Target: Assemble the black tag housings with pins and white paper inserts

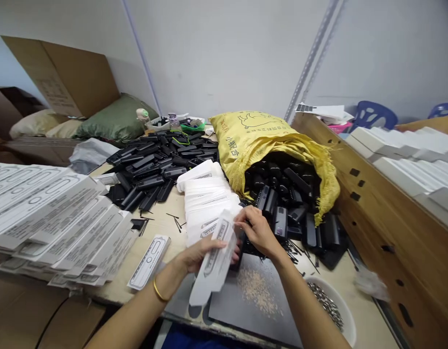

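Observation:
A long white printed box (216, 259), its end flap standing out, is in my left hand (204, 252), with the thumb across its front and the fingers behind. My right hand (256, 227) is closed at the box's upper right edge, fingertips pinching there. A dark object (240, 249) partly shows behind the box, below my right hand; its kind is hidden. Just beyond my hands lies a stack of flat white cartons (209, 198). To the left, one closed printed box (149, 261) rests on the table.
A yellow woven sack (253, 140) spills black plastic cases (280, 220) at right. More black cases (154, 165) are heaped behind. Printed boxes (56, 213) are piled left. A grey board (253, 300) bears tan bits, beside a white bowl (345, 310) of small metal parts. A wooden barrier (394, 218) borders the right.

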Tool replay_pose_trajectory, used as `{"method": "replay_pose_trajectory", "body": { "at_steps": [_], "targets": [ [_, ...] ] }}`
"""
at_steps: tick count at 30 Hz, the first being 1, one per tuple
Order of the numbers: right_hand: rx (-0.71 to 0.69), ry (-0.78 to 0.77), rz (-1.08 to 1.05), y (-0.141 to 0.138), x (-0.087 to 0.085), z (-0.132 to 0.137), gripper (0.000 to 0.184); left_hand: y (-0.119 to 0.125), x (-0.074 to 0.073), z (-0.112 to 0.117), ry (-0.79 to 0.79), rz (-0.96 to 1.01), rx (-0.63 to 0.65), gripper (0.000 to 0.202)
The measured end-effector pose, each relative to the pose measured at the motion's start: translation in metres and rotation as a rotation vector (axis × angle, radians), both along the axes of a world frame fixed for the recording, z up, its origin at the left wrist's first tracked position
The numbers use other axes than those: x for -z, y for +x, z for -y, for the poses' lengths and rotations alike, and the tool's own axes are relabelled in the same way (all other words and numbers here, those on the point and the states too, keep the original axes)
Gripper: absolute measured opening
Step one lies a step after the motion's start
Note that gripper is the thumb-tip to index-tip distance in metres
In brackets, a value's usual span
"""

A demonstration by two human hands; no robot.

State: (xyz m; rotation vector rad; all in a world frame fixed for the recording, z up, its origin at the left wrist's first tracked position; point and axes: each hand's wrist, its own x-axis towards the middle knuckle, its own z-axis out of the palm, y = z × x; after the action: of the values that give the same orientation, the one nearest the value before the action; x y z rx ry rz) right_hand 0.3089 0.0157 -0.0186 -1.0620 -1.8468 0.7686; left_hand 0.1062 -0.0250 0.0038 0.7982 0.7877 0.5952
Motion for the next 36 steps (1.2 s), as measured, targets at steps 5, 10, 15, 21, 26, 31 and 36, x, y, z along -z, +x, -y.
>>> {"method": "replay_pose_trajectory", "body": {
  "at_steps": [5, 10, 15, 21, 26, 31, 36],
  "targets": [
    [-0.003, -0.265, -0.560, -0.007, 0.023, 0.023, 0.033, 0.022, 0.029, 0.028, -0.104, 0.172, -0.146, 0.046],
    [0.495, -0.295, -0.538, -0.038, 0.043, 0.058, 0.029, 0.040, 0.034, 0.035, 0.105, 0.051, -0.336, 0.060],
    [0.399, -0.434, -0.689, -0.045, 0.045, 0.077, 0.027, 0.049, 0.038, 0.042, 0.126, -0.018, -0.394, 0.056],
    [0.336, -0.502, -0.901, -0.035, 0.041, 0.076, 0.028, 0.050, 0.044, 0.048, 0.018, -0.062, -0.362, 0.098],
    [0.309, -0.687, -0.952, -0.030, 0.042, 0.076, 0.034, 0.053, 0.049, 0.058, 0.242, -0.205, -0.354, 0.097],
    [0.392, -0.595, -0.790, -0.034, 0.051, 0.114, 0.033, 0.042, 0.051, 0.061, 0.316, -0.410, -0.089, 0.101],
    [0.567, -0.644, -0.928, -0.035, 0.058, 0.131, 0.031, 0.015, 0.060, 0.070, 0.452, -0.329, 0.030, 0.071]
  ]
}}
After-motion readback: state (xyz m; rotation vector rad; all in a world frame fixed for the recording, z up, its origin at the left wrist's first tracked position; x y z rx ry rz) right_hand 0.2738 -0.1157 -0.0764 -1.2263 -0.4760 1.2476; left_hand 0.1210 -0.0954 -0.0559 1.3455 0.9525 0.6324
